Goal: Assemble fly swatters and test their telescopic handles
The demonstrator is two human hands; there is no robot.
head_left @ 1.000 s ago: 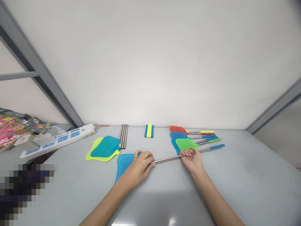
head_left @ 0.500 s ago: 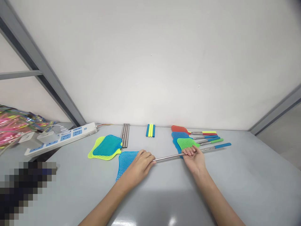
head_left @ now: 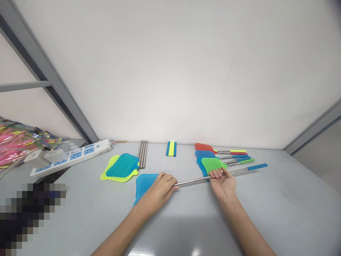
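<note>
A fly swatter (head_left: 192, 181) with a blue mesh head, a metal rod and a blue grip is held in both hands, its head toward the left. My left hand (head_left: 163, 188) is closed around the joint of head and rod, partly covering the mesh. Farther along the rod, my right hand (head_left: 223, 182) is turned palm up with its fingers curled over the metal. Just behind it lies a green fly swatter (head_left: 213, 163), among red and blue ones whose handles point right.
Loose yellow and blue swatter heads (head_left: 121, 166) overlap on the left of the grey table. Several metal rods (head_left: 143, 154) and several blue and yellow grips (head_left: 172, 148) lie near the wall. A power strip (head_left: 76, 155) with plugged-in chargers and a pile of wrapped goods (head_left: 16, 142) sit far left.
The swatter's blue grip end reaches slightly farther right. Both hands keep their hold on it, and the whole view has shifted a little.
</note>
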